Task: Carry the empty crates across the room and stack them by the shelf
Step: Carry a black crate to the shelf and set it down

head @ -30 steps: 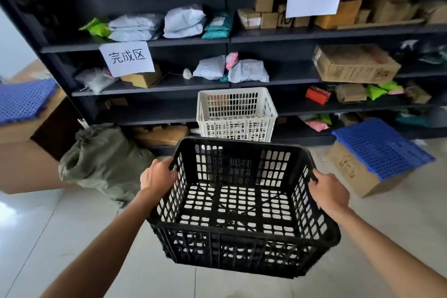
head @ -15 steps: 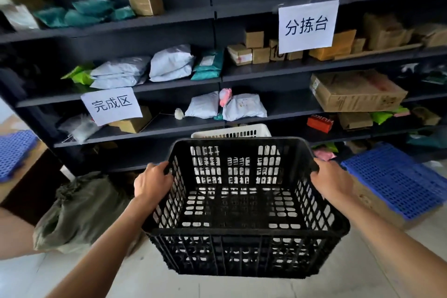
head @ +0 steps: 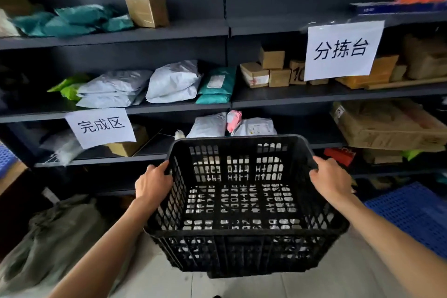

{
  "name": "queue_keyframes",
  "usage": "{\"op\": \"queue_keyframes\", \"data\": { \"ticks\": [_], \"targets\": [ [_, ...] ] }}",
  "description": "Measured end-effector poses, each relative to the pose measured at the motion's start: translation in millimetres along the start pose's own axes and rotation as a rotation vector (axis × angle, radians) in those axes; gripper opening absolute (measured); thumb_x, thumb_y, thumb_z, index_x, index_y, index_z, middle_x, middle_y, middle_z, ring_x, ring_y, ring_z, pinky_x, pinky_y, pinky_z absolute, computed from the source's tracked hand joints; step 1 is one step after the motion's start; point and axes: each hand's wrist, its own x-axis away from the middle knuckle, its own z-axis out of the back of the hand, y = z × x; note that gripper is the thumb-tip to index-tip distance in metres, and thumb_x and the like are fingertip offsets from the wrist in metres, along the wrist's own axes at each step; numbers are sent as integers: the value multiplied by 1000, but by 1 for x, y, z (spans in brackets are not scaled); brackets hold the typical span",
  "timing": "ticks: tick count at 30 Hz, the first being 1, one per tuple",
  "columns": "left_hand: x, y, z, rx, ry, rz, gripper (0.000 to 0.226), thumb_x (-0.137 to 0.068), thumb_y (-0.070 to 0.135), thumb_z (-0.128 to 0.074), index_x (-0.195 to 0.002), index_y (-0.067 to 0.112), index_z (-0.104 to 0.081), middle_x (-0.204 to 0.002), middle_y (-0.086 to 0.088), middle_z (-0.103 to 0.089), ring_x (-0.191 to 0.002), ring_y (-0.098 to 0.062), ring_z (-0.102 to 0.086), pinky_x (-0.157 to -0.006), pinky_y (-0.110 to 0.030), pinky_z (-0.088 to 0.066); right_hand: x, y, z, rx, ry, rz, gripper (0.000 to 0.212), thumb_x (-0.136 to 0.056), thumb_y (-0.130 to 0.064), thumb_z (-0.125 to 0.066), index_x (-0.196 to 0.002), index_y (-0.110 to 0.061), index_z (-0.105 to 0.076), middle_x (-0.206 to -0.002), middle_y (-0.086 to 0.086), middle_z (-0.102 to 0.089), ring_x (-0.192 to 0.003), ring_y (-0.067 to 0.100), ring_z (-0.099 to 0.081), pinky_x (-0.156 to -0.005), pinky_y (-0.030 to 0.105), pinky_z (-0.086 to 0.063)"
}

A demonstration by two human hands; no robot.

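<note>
Since a second ago, the black crate (head: 244, 203) has come closer to the shelf (head: 169, 29) and now hides the white crate. It hangs above the floor. The left hand (head: 153, 182) and right hand (head: 331, 181) are closed on its side rims. I judge it light and stiff; the rims give the best hold.

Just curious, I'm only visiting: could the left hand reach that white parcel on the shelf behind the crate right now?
Probably not: the left hand grips the black crate, which hangs between the person and the white parcel.
</note>
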Motion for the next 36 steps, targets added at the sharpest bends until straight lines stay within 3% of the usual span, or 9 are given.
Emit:
{"op": "queue_keyframes", "data": {
  "ticks": [4,8,15,20,25,31,36],
  "targets": [
    [-68,5,-26,40,-40,22,54,-88,30,-49,-141,36,-49,-121,-12,-60,-101,-39,-64,-75,-39,-48,-61,-24,-29,26,-30,-3,48,-95,-26,-52,-143,-24,-49,-117,14,-57,-95,35,-65,-73,40,-54],
    [-126,14,-46,82,-65,15,52,-84,27,-51,-135,38,-54,-118,-13,-64,-101,-41,-64,-77,-41,-50,-119,-49,-49,29,-32,9,48,-94,-24,-53,-142,-24,-51,-118,14,-58,-101,36,-64,-73,39,-51],
    [-185,31,-72,76,-92,65,54,-89,27,-51,-143,35,-48,-129,-14,-57,-103,-40,-64,-75,-40,-49,-182,-69,-78,29,-59,40,48,-93,-21,-56,-141,-22,-53,-106,10,-59,-84,28,-69,-56,30,-43],
    [-187,46,-87,78,-65,144,50,-93,27,-48,-143,31,-49,-117,-8,-54,-96,-38,-65,-73,-39,-46,-195,-60,-96,12,-110,38,47,-92,-21,-57,-138,-17,-55,-112,14,-59,-90,33,-69,-65,37,-54],
    [-185,46,-94,94,-45,168,48,-92,30,-52,-140,32,-53,-112,-8,-55,-98,-40,-64,-78,-41,-49,-197,-48,-100,-5,-120,48,47,-94,-21,-57,-140,-19,-53,-108,12,-59,-80,28,-67,-55,28,-39],
    [-175,48,-100,83,-11,178,47,-92,37,-53,-139,36,-53,-95,-1,-52,-92,-36,-65,-71,-38,-45,-199,-36,-95,-34,-104,34,46,-93,-21,-57,-139,-23,-55,-100,9,-56,-80,30,-67,-56,29,-37],
    [-162,50,-104,71,20,212,45,-93,42,-54,-138,38,-54,-91,2,-48,-93,-35,-65,-69,-36,-43,-181,-27,-99,-72,-95,70,46,-85,-14,-68,-131,-14,-63,-82,5,-46,-65,31,-64,-48,27,-33]
  ]
}}
